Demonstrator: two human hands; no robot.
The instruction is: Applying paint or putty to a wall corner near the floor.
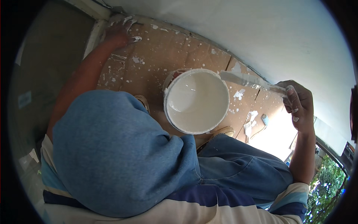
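My right hand (pixel 300 103) grips a paintbrush (pixel 237 78) thick with white paint. The brush head points left, its tip beside the right rim of a round bucket. White paint (pixel 201 103) fills part of this bucket (pixel 165 107), whose rim is crusted with it. The bucket stands before my knees, between my shoes. At the upper left, my left hand (pixel 120 32) is stretched toward the corner by the wall, fingers spread and smeared white. It appears to rest on the cardboard or the wall's foot; exact contact is unclear. I see nothing held in it.
Paint-spattered cardboard (pixel 156 53) covers the floor. A white wall (pixel 251 33) rises along the far side. What looks like a small paint roller (pixel 247 130) with a blue grip lies right of the bucket. A dark pane (pixel 56 47) with a pale frame stands left. Foliage (pixel 327 179) shows lower right.
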